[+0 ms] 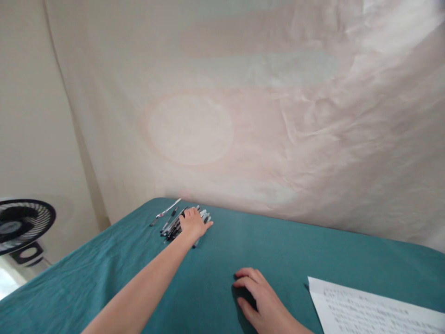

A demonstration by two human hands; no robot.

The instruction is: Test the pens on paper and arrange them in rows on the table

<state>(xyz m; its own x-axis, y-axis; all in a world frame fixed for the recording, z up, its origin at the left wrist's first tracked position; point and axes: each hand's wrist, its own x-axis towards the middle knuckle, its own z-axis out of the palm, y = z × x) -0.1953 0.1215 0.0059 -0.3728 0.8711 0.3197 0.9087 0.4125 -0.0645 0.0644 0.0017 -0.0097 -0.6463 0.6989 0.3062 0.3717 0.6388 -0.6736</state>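
Note:
At the far left part of the table, my left hand [193,223] lies on top of a pile of pens [170,228], thumb stretched out to the right and fingers apart. Part of the pile is hidden beneath the palm. Most of the pens are clear or white with dark parts. Just left of the pile lie a few separate pens [168,209]. Nearer to me, my right hand [259,297] rests on the cloth with loosely bent fingers and a gap between thumb and fingers. I see nothing in it.
A green cloth [278,246] covers the table. To the right of my right hand lies a sheet of paper [375,308] with rows of writing. Beyond the table's left edge stands a black fan [24,225]. A pale patterned curtain [257,116] hangs behind the table.

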